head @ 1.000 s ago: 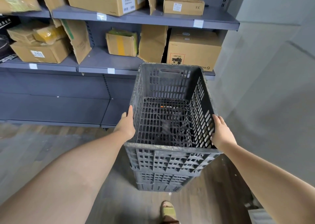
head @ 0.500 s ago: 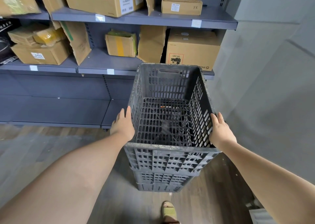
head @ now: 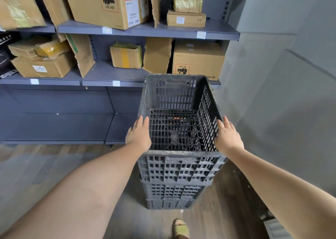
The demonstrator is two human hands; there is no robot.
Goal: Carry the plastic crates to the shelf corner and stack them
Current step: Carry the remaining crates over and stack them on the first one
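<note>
1. The fingers [head: 140, 122] of the left hand [head: 138, 136] lie straight and flat against the outside of the top crate [head: 179, 115], along its left rim; they are stretched out, not curled around anything.
2. The fingers [head: 226, 123] of the right hand [head: 228, 137] lie the same way on the crate's right rim, extended and close together, with no visible hold on the edge.
3. Both bare forearms run from the lower corners of the frame up to the crate, which sits between the two hands at centre frame.
4. The top crate is dark, slotted plastic, upright, with its open mouth facing up. A small orange speck shows through its grid floor; what it is cannot be told.
5. It rests on a stack of lower crates [head: 172, 193] of the same kind, seen below its near wall, standing on the wooden floor [head: 36, 166].
6. A foot in a sandal [head: 181, 228] shows at the bottom edge, just below the stack.
7. Behind the stack, across the upper left and centre, runs a grey metal shelf [head: 145, 30] loaded with cardboard boxes [head: 198, 60].
8. A plain grey wall [head: 281, 93] fills the right of the frame, meeting the shelf in a corner just beside the crates.
</note>
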